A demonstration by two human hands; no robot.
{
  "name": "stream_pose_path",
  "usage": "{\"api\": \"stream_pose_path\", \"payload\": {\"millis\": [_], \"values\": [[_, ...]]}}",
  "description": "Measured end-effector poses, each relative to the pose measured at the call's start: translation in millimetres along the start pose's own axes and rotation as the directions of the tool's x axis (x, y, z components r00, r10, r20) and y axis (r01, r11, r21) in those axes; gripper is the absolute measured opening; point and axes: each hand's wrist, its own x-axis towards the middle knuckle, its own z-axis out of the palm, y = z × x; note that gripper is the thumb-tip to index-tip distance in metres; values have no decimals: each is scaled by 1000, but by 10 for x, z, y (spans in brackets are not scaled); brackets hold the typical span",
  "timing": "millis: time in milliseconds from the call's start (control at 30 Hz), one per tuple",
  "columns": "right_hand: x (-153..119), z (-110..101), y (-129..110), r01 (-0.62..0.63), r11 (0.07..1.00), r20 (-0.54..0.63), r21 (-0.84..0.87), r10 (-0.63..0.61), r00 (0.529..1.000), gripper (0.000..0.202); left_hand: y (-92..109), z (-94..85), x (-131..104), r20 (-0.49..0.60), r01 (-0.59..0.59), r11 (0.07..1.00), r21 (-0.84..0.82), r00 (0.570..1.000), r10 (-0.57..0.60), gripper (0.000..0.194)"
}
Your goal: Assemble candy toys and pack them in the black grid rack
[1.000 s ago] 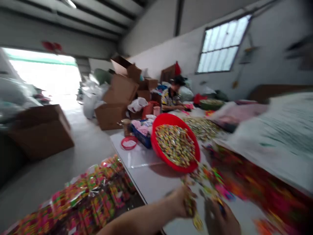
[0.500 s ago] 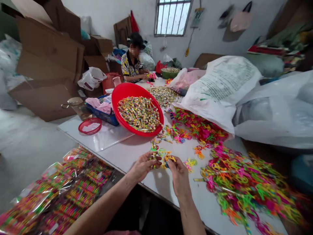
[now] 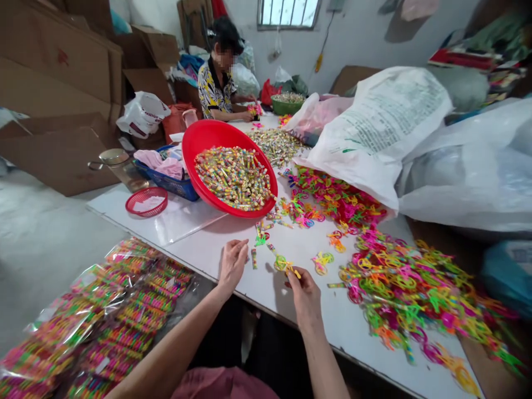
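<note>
Head: blurry green-printed sack (image 3: 374,136) beyond right hand (image 3: 306,293)

On the left we see open cardboard boxes (image 3: 54,158), with a white carrier bag (image 3: 143,116) beside them. Nearer to us stand a clear jug (image 3: 127,173) and a blue basket (image 3: 177,187) holding pink cloth (image 3: 160,163). Farther back we see a seated person (image 3: 214,88) in a patterned shirt. Behind, we notice a barred window (image 3: 288,12) and, right of it, a cord with a yellow end (image 3: 318,62) hanging against the wall (image 3: 366,41).
</note>
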Motion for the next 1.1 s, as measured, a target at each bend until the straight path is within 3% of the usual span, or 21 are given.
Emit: {"api": "stream_pose_path", "payload": {"millis": [200, 300, 500, 667, 733, 867, 967, 1033, 1100], "values": [[22, -259, 306, -38, 999, -130, -26, 34, 991, 36, 14, -153, 120, 89, 105, 993, 44, 990, -109, 34], [30, -283, 335, -28, 998, -72, -51, 24, 997, 35, 0, -83, 56, 116, 131, 988, 79, 983, -140, 28], [-5, -308, 274, 2, 996, 9, -94, -1, 1000, 32, 155, 207, -122, 181, 28, 927, 374, 978, -102, 18], [-14, -359, 80, 13, 978, 55, -207, -2, 998, 33, 209, 282, -26, 197, 77, 950, 303, 970, -142, 5], [0, -399, -29, 93, 953, 40, -289, -85, 996, 31, 198, 249, 5, 244, 89, 966, 243, 958, -150, 4], [36, -512, -116, 345, 762, 88, -548, -358, 930, 23, 243, 186, -71, 395, 178, 980, 92, 897, -200, 18], [35, -576, -145, 358, 645, 131, -675, -374, 918, 24, 357, 191, -196, 538, 394, 906, -152, 802, -259, 29], [17, -574, -239, 303, 702, 88, -644, -325, 942, 25, 430, 227, -266, 630, 549, 774, -315, 731, -263, 32], [-3, -518, -380, 232, 828, 64, -510, -232, 970, 25, 469, 274, -314, 671, 622, 681, -387, 696, -254, 32]]}}
